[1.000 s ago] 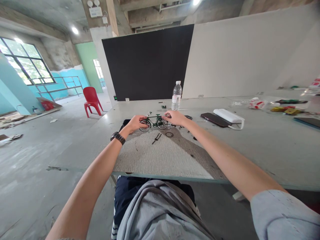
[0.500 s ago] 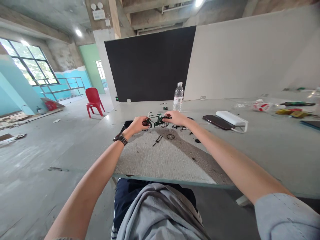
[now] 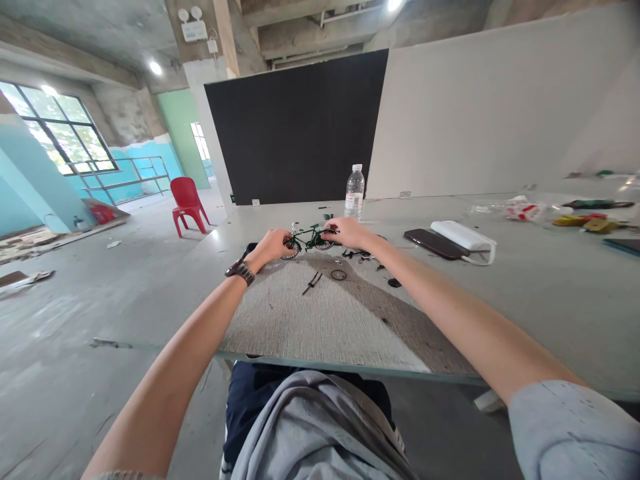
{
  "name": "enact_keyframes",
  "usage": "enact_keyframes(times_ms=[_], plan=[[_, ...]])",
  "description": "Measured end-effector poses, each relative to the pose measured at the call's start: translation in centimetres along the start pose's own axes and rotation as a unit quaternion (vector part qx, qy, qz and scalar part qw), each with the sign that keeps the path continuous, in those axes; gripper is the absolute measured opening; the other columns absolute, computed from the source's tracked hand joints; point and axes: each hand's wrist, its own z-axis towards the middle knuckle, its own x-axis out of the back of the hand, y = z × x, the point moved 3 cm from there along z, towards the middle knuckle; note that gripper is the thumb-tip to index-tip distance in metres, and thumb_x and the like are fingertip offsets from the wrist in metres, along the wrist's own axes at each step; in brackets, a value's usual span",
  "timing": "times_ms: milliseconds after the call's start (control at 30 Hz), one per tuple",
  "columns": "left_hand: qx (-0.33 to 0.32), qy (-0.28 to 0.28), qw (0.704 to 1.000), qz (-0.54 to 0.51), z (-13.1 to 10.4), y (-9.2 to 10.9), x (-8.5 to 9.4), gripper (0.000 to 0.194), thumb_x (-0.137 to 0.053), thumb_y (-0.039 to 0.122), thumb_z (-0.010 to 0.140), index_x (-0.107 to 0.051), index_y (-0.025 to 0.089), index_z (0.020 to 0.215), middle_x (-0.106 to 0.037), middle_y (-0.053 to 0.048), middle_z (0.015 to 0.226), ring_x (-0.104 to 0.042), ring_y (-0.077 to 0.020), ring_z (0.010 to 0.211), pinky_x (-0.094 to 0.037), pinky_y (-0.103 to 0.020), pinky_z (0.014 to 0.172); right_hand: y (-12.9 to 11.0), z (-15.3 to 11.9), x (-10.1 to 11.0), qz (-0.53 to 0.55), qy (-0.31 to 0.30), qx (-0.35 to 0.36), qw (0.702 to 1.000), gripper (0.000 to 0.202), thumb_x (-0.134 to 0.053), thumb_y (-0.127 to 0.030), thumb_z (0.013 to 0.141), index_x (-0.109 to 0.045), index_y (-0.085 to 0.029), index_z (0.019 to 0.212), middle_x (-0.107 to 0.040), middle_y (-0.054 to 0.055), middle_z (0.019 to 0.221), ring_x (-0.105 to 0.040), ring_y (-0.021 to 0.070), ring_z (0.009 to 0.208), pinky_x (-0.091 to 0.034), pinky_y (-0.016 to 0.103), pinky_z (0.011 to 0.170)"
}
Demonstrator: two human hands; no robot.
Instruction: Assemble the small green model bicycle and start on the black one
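Observation:
A small green model bicycle [image 3: 309, 238] stands upright on the table between my hands. My left hand [image 3: 274, 247] grips its front wheel, fingers closed around the rim. At the other end my right hand [image 3: 346, 233] pinches the rear part, above the back wheel, whose top it partly hides. Loose parts lie close by: a thin black forked piece [image 3: 313, 283], a black ring [image 3: 339, 275], and several dark bits beneath my right forearm, including a round black piece [image 3: 395, 283]. Behind my left hand a dark flat object [image 3: 251, 248] shows only in part.
A water bottle [image 3: 355, 192] stands behind my right hand. To the right lie a dark phone [image 3: 434, 244] and a white power bank [image 3: 463, 240] with a cable. Wrappers [image 3: 523, 209] and tools lie farther right. A red chair [image 3: 187, 203] stands on the floor at left.
The view has shifted slightly. The bicycle's rear end and my right hand sit a little higher, while both hands keep their hold on it.

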Motion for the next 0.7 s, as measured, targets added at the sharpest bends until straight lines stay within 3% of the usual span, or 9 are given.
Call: enact_keyframes(times_ms=[133,300,467,700], plan=[[-0.012,0.013,1.000,0.008,2.1,-1.4,0.4,0.014,-0.075,0.026,0.080,-0.066,0.017,0.084,-0.068,-0.005,0.077,-0.060,-0.0202,0.072,-0.043,-0.031,0.070,0.0,1.4,0.2,-0.028,0.029,-0.005,0.999,0.039,-0.064,-0.052,0.098,-0.073,-0.016,0.111,-0.076,0.015,0.105,-0.069,0.0301,0.093,-0.046,0.037,0.075],[-0.025,0.028,0.999,0.002,4.8,-4.1,0.3,0.027,-0.075,0.023,0.082,-0.066,0.016,0.107,-0.074,-0.011,0.102,-0.066,-0.0268,0.095,-0.048,-0.034,0.083,0.6,3.4,-0.8,-0.056,0.051,-0.043,0.996,0.037,-0.061,-0.050,0.101,-0.071,-0.017,0.114,-0.076,0.014,0.107,-0.068,0.0272,0.091,-0.042,0.033,0.069],[-0.002,0.029,1.000,-0.008,5.7,-5.5,-0.6,0.028,-0.078,0.020,0.079,-0.068,0.015,0.104,-0.073,-0.009,0.091,-0.067,-0.0254,0.088,-0.050,-0.034,0.084,1.3,4.9,-2.2,-0.073,0.053,-0.048,0.995,0.033,-0.060,-0.048,0.102,-0.072,-0.019,0.111,-0.077,0.012,0.106,-0.068,0.0275,0.094,-0.040,0.032,0.068],[0.000,0.015,1.000,0.002,7.2,-5.4,-0.9,0.017,-0.078,0.021,0.075,-0.066,0.018,0.087,-0.065,-0.004,0.076,-0.062,-0.0213,0.078,-0.050,-0.032,0.081,2.7,5.6,-3.1,-0.075,0.065,-0.051,0.994,0.035,-0.058,-0.049,0.102,-0.071,-0.019,0.113,-0.077,0.013,0.105,-0.069,0.0274,0.092,-0.040,0.031,0.068]])
